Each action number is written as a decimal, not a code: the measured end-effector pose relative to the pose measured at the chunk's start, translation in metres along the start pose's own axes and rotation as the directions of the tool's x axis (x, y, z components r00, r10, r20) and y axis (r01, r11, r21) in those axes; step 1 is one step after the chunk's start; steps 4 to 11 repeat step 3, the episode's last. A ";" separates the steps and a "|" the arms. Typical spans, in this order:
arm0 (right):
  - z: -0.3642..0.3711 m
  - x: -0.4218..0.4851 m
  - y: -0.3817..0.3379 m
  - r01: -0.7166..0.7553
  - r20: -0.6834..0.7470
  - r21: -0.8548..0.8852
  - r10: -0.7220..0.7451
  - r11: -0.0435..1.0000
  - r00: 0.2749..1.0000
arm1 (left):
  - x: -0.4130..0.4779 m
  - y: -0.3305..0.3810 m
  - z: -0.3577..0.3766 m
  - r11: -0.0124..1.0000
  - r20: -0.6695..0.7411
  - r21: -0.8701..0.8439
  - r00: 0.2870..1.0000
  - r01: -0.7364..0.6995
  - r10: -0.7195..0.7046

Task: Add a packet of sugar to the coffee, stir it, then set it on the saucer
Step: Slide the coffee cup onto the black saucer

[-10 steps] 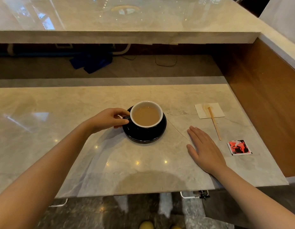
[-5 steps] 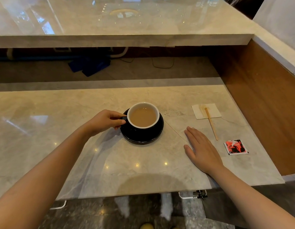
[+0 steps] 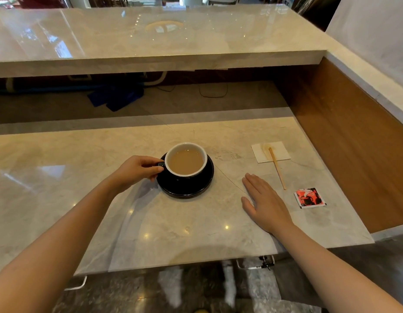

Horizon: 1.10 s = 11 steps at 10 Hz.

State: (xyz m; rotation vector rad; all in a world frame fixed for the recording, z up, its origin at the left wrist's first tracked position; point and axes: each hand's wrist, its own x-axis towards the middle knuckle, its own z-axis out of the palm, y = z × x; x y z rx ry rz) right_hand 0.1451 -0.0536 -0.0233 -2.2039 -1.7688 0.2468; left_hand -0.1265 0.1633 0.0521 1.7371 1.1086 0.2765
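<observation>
A dark cup point(image 3: 186, 161) with a white inside holds milky coffee and stands on a black saucer point(image 3: 187, 187) in the middle of the marble counter. My left hand point(image 3: 137, 170) pinches the cup's handle on its left side. My right hand point(image 3: 265, 203) lies flat, palm down, on the counter to the right of the saucer and holds nothing. A wooden stir stick point(image 3: 277, 168) rests with its far end on a white napkin point(image 3: 271, 152). A red and black sugar packet point(image 3: 309, 198) lies just right of my right hand.
A brown wooden side panel point(image 3: 354, 141) walls the counter's right edge. A raised marble shelf point(image 3: 151, 39) runs along the back, with a dark gap holding blue items point(image 3: 116, 98) and cables beneath it. The counter's front edge point(image 3: 173, 265) is near my body.
The view has shifted slightly as my head moved. Both hands, the cup and the saucer have kept their places on the counter.
</observation>
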 end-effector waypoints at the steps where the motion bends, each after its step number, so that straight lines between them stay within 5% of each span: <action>1: 0.002 -0.002 -0.001 0.008 -0.016 -0.011 -0.008 1.000 1.000 | -0.005 0.000 0.004 0.999 -0.035 -0.037 0.999 0.011 -0.013; 3: 0.004 -0.005 -0.003 -0.017 -0.070 -0.092 0.011 0.996 0.997 | -0.015 -0.004 0.013 0.997 -0.250 -0.064 0.966 0.043 -0.057; 11: 0.004 -0.005 -0.003 -0.017 -0.070 -0.092 0.011 0.996 0.997 | -0.015 -0.004 0.013 0.997 -0.250 -0.064 0.966 0.043 -0.057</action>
